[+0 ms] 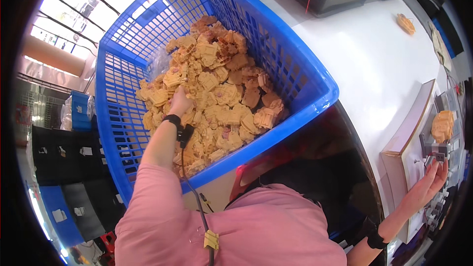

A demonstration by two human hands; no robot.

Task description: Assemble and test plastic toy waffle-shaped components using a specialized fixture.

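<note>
My left hand (181, 103) reaches into a large blue plastic basket (308, 113). Its fingers are curled at a yellow moulded plastic part (173, 76) on the heap; their tips are partly hidden among the pieces. Many similar parts (229, 93) fill the basket, pale yellow in front and browner in the shade at the back. Far to the right, my right hand (433, 182) has its thumb and fingertips closed at a small grey block (440, 156) on a bench fixture. Just beyond that block, another yellow moulded part (442, 127) sits on the fixture.
A white table (364, 44) lies right of the basket, with one loose yellow part (406, 23) on it. A dark tray (340, 5) of such parts stands at the back. A white box-like panel (406, 143) rises beside the fixture. Black and blue bins (69, 152) line the left.
</note>
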